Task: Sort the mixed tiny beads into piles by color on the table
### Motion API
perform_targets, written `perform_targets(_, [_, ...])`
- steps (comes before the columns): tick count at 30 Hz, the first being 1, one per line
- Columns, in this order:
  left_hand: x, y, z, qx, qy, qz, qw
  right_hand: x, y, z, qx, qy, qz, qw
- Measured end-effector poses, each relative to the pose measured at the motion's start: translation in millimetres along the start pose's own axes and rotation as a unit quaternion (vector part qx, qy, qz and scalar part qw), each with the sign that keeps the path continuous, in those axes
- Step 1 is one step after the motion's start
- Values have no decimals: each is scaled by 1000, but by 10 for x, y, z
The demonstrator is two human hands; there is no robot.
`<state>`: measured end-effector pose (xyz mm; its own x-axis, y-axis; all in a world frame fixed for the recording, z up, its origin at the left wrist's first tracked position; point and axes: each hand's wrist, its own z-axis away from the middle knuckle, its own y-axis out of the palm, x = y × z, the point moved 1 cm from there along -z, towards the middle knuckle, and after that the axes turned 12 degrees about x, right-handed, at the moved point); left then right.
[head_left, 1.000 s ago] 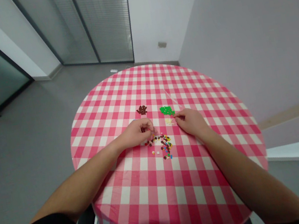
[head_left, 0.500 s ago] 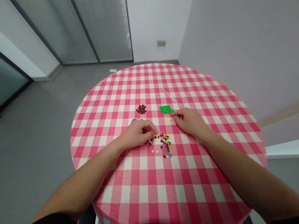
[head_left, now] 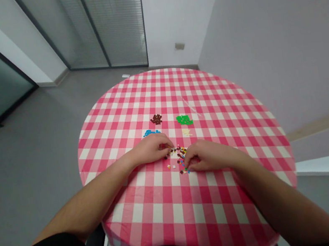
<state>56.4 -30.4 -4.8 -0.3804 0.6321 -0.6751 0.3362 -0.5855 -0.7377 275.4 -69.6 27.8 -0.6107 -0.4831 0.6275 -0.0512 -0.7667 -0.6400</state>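
Observation:
Several small mixed-colour pieces (head_left: pixel 180 152) lie loosely scattered on the checked cloth between my hands. My left hand (head_left: pixel 152 147) rests at their left edge, fingers curled together over some pieces; what its fingertips pinch is too small to name. On the right side of the scatter, my right hand (head_left: pixel 204 155) has thumb and fingertips bent down to the pieces, its grip too small to make out. Beyond my left hand are a blue pile (head_left: pixel 151 132) and a dark brown pile (head_left: pixel 156 119). A green pile (head_left: pixel 184 120) and a few pale yellow pieces (head_left: pixel 187 132) lie beyond my right hand.
The round table (head_left: pixel 134 98) wears a pink-and-white checked cloth. Past its far edge, a small white object (head_left: pixel 125 76) lies on the floor. Glass partitions stand at the back left, and a plain wall with a socket plate (head_left: pixel 180 46) is behind the table.
My right hand has moved from beside the green and pale yellow pieces toward me, down to the mixed pieces. My left hand has stayed nearly in place, and more of the blue pile shows.

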Motion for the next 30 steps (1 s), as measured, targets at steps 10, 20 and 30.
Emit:
perform_targets(10, [-11, -8, -6, -5, 1, 9, 1000, -1, 96, -69, -2, -6, 31, 999])
perform_targets(20, [-26, -11, -6, -4, -3, 7, 1000, 52, 128, -77, 9, -20, 69, 997])
perform_targets(30, [-34, 0, -5, -5, -4, 10, 1000, 42, 153, -93, -11, 0, 74, 997])
